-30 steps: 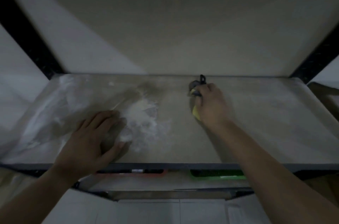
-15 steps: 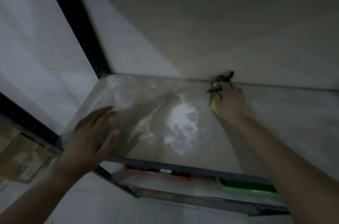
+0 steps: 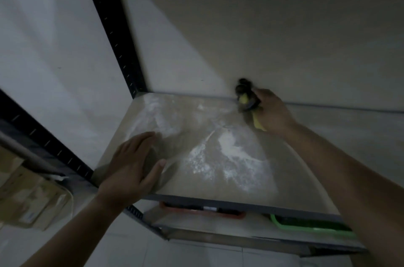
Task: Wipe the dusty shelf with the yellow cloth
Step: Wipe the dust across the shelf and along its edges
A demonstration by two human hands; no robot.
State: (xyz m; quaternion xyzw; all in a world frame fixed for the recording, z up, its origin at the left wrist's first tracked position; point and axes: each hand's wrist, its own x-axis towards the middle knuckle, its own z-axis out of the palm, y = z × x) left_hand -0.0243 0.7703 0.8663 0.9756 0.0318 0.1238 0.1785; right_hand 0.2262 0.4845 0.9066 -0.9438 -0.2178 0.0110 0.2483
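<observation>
Shelf point(image 3: 284, 174) carries white dust point(image 3: 229, 150); my right hand point(image 3: 273, 113) grips the cloth point(image 3: 258, 123) at its rear edge, left hand point(image 3: 131, 166) fingers spread flat.

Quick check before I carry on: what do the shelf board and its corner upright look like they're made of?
Shelf board: seems a smooth, pale laminate or coated panel with a dull sheen, white powder sitting loose on top; exact material unclear in the dim light. Upright: looks like black painted metal, judging by the regular row of slots along it.

2 hands point(image 3: 131, 164), 1 yellow cloth point(image 3: 258, 123), 1 dusty shelf point(image 3: 290, 183), 1 green tray point(image 3: 314, 228).
</observation>
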